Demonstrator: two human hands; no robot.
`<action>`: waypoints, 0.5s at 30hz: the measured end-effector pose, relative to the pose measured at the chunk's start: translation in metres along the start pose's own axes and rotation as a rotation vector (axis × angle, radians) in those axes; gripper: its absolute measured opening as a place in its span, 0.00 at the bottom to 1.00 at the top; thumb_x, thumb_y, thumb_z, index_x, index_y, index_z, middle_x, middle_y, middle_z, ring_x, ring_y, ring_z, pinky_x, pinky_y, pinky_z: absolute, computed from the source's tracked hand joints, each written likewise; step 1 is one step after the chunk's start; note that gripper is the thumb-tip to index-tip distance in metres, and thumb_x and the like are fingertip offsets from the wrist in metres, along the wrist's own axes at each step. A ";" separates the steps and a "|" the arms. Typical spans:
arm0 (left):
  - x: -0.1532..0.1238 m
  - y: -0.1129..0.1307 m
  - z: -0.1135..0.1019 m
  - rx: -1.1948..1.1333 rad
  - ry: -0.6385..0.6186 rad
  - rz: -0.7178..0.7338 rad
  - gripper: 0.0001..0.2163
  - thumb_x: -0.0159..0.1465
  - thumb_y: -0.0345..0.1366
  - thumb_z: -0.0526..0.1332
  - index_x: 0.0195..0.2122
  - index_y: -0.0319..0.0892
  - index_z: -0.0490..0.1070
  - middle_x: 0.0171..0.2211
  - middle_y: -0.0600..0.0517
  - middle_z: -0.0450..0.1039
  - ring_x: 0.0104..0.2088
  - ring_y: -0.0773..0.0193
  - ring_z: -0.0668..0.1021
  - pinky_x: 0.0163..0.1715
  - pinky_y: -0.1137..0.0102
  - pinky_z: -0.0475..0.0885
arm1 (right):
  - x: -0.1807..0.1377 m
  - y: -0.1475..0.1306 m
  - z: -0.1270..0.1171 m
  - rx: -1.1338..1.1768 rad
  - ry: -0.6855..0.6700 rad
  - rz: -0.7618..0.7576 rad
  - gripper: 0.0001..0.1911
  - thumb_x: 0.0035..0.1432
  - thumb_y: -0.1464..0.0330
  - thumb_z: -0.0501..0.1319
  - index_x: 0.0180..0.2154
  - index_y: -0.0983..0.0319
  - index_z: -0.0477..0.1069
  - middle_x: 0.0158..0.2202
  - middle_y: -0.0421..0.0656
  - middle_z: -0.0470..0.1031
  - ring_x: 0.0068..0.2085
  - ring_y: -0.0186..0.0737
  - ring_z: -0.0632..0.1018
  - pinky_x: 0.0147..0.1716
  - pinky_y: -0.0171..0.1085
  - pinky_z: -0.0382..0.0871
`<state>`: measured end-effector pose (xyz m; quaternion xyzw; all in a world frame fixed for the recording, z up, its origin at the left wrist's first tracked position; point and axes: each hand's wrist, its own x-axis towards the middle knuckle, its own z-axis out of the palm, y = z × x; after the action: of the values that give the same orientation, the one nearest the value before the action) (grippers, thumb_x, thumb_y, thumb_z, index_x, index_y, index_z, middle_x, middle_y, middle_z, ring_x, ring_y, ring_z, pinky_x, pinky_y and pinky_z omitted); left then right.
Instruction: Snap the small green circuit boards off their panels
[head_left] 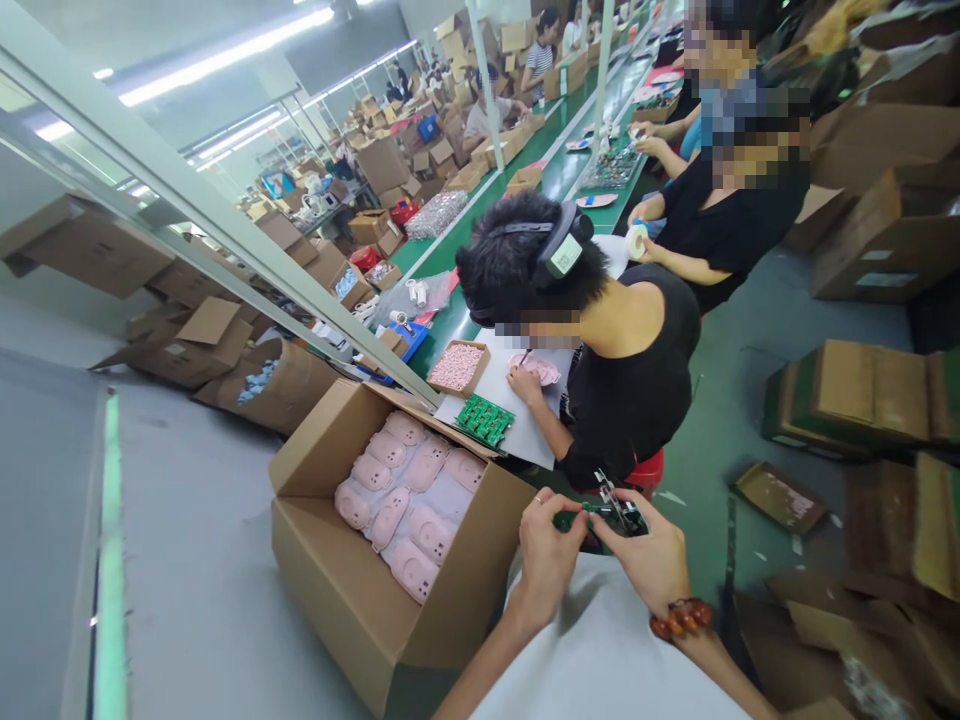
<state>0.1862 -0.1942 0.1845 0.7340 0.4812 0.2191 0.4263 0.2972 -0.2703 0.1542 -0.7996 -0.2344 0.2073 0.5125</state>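
In front of my body both hands are closed around green circuit boards. My left hand point(551, 548), with a ring on one finger, pinches the edge of a green board piece point(567, 520). My right hand point(654, 555), wearing a beaded bracelet point(681, 619) on the wrist, grips a circuit board point(628, 517) with pale and dark parts standing up from it. Fingertips meet near the middle, and I cannot tell whether the pieces are joined. To the left, an open cardboard box point(337, 560) holds several pink plastic shells point(429, 532) on pale lining.
A seated co-worker point(637, 350) works just ahead over a pink shell. A panel of green boards point(486, 421) and a tray of small pink parts point(458, 368) lie on that bench. Cardboard cartons point(870, 395) stand to the right. A metal post point(300, 270) slants at left.
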 end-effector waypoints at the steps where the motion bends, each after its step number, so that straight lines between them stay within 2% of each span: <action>1: 0.000 0.000 0.001 -0.004 0.000 -0.005 0.04 0.58 0.28 0.68 0.29 0.44 0.81 0.30 0.54 0.75 0.34 0.63 0.78 0.35 0.70 0.67 | -0.001 0.001 0.001 -0.008 0.020 -0.023 0.22 0.44 0.51 0.68 0.36 0.60 0.80 0.27 0.43 0.81 0.27 0.44 0.79 0.32 0.39 0.76; 6: 0.000 0.003 0.005 0.009 0.047 -0.052 0.04 0.57 0.28 0.68 0.27 0.44 0.81 0.28 0.54 0.75 0.31 0.64 0.77 0.33 0.70 0.65 | -0.003 0.009 0.007 -0.050 0.146 -0.128 0.22 0.49 0.52 0.66 0.38 0.61 0.81 0.34 0.47 0.84 0.31 0.47 0.82 0.36 0.41 0.78; 11: -0.002 0.007 0.010 0.023 0.059 -0.069 0.05 0.57 0.28 0.68 0.28 0.45 0.81 0.28 0.54 0.75 0.32 0.63 0.77 0.34 0.69 0.65 | -0.004 0.017 0.007 -0.078 0.175 -0.254 0.19 0.53 0.54 0.64 0.39 0.61 0.80 0.38 0.48 0.84 0.37 0.48 0.83 0.40 0.41 0.78; 15: 0.000 0.009 0.012 -0.021 0.038 -0.086 0.05 0.57 0.27 0.67 0.27 0.44 0.81 0.28 0.54 0.75 0.32 0.63 0.77 0.35 0.68 0.66 | -0.003 0.018 0.006 -0.053 0.203 -0.271 0.18 0.53 0.55 0.65 0.38 0.61 0.80 0.39 0.48 0.84 0.39 0.49 0.83 0.42 0.42 0.78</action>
<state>0.2000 -0.2007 0.1855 0.7039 0.5178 0.2197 0.4338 0.2940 -0.2746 0.1358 -0.7907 -0.2925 0.0482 0.5357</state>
